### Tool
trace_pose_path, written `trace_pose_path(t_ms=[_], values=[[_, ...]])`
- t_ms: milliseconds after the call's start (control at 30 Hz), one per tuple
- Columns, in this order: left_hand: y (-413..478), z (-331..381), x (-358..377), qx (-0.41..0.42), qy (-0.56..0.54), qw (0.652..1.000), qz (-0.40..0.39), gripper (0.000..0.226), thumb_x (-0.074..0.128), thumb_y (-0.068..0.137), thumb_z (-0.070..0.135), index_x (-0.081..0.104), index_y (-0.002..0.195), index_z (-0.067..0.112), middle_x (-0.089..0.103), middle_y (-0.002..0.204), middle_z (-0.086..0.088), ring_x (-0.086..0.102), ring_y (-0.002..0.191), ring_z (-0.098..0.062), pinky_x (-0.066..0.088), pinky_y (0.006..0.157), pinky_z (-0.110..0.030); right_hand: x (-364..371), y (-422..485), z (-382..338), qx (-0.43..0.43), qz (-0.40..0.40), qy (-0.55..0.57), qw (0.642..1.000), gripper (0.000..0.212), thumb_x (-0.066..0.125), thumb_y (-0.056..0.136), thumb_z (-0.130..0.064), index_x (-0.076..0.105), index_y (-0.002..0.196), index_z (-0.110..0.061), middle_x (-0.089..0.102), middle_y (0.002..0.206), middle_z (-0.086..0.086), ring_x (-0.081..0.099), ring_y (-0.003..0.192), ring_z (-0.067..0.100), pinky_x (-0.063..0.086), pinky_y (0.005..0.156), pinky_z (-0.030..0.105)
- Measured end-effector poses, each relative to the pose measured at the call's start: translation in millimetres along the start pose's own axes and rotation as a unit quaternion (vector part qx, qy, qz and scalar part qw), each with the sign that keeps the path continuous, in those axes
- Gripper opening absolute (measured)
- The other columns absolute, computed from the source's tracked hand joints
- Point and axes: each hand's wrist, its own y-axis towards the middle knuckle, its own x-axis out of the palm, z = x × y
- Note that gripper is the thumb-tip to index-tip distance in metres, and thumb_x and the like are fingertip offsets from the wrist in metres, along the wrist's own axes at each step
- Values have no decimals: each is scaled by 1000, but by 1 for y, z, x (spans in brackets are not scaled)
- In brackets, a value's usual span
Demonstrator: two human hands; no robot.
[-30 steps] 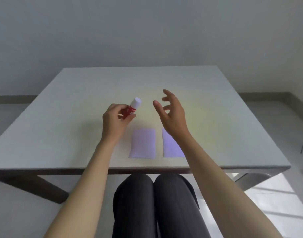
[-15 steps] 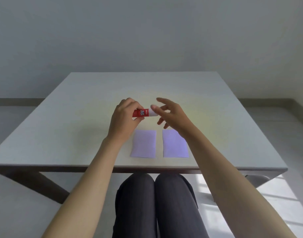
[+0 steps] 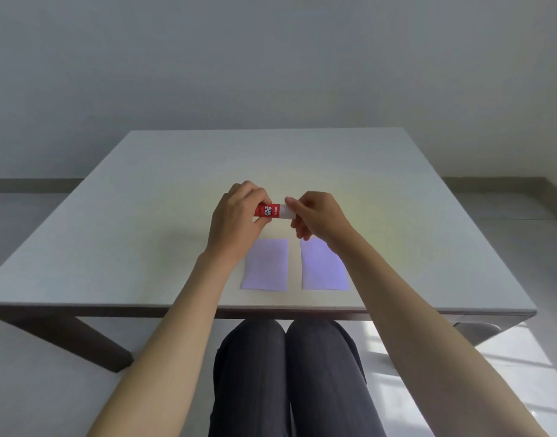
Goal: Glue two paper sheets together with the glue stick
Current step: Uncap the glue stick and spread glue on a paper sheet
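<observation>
The left hand (image 3: 236,222) has its grip pinched round the red body of the glue stick (image 3: 272,211), which lies level in the air above the counter (image 3: 129,222). The right hand (image 3: 318,216) meets it from the other side — its grip closed on the white cap (image 3: 286,211), thumb on top, fingers curled beneath. Below the two grips, toward the person, two lilac paper sheets lie flat side by side, a narrow bare strip between them: the left sheet (image 3: 266,266) under the left wrist, the right sheet (image 3: 323,269) partly covered by the right forearm. Both sheets stop just short of the counter's near edge. Beyond and to either side of the grips the counter is bare — wide room out to its far and side edges.
</observation>
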Motion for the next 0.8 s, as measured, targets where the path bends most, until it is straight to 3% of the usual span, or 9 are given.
trace_pose_path(t_ms=[133, 200, 267, 367, 433, 533, 600, 700, 800], values=[[-3, -12, 0, -66, -64, 995, -27, 23, 77, 70, 19, 67, 91, 16, 63, 90, -1, 57, 77, -18, 44, 64, -29, -16, 3, 10, -54, 54, 56, 996, 9, 68, 80, -7, 59, 83, -10, 62, 78, 7, 64, 59, 23, 55, 63, 32], [-6, -19, 0, -120, -132, 984, -20, 24, 76, 72, 19, 70, 95, 16, 65, 89, -2, 62, 76, -20, 50, 69, -30, -34, 9, 22, -46, 138, -36, 989, 13, 69, 79, -9, 64, 90, -8, 63, 83, 10, 64, 65, 26, 48, 61, 26], [-10, -23, 1, -169, -200, 965, 1, 29, 73, 76, 19, 70, 106, 19, 65, 88, 0, 63, 74, -11, 49, 69, -16, -50, 16, 38, -26, 179, -137, 974, 19, 65, 81, -9, 65, 100, -7, 64, 94, 16, 64, 80, 31, 43, 63, 26], [-14, -22, 6, -211, -254, 944, 2, 30, 68, 81, 20, 67, 111, 20, 65, 96, 0, 61, 80, 1, 42, 68, -3, -58, 22, 57, -13, 158, -231, 960, 38, 55, 84, -5, 56, 122, -4, 60, 107, 22, 58, 98, 35, 41, 78, 29], [-13, -19, 7, -244, -310, 919, -7, 24, 69, 81, 19, 67, 104, 22, 67, 100, -2, 63, 83, -7, 48, 74, -17, -58, 24, 63, -13, 134, -279, 951, 45, 50, 86, -3, 49, 131, -1, 58, 112, 24, 54, 106, 37, 41, 85, 33], [-9, -13, 5, -292, -404, 867, 5, 16, 69, 80, 10, 67, 88, 24, 69, 83, 0, 64, 78, -19, 52, 80, -38, -57, 24, 71, -11, 116, -323, 939, 39, 48, 87, -1, 50, 126, 4, 57, 109, 26, 55, 104, 41, 43, 83, 37], [-5, -11, 5, -303, -442, 844, 31, 14, 69, 77, 8, 68, 81, 21, 70, 72, 5, 64, 69, -14, 53, 76, -26, -57, 21, 74, -8, 88, -340, 936, 47, 51, 86, -2, 45, 133, 0, 54, 116, 26, 52, 109, 41, 42, 87, 38], [0, -4, 6, -329, -466, 818, 71, 12, 75, 73, 14, 68, 82, 17, 74, 78, 12, 67, 71, 1, 45, 63, -5, -53, 13, 67, -43, 103, -365, 924, 65, 64, 84, -13, 34, 142, -9, 43, 133, 22, 44, 118, 39, 37, 97, 42], [7, 11, 10, -363, -493, 781, 122, 16, 79, 69, 19, 64, 76, 17, 72, 73, 12, 67, 71, -4, 51, 73, -16, -27, -2, 42, -142, 141, -227, 953, 63, 70, 81, -24, 43, 137, -14, 50, 126, 16, 53, 106, 29, 44, 92, 33]])
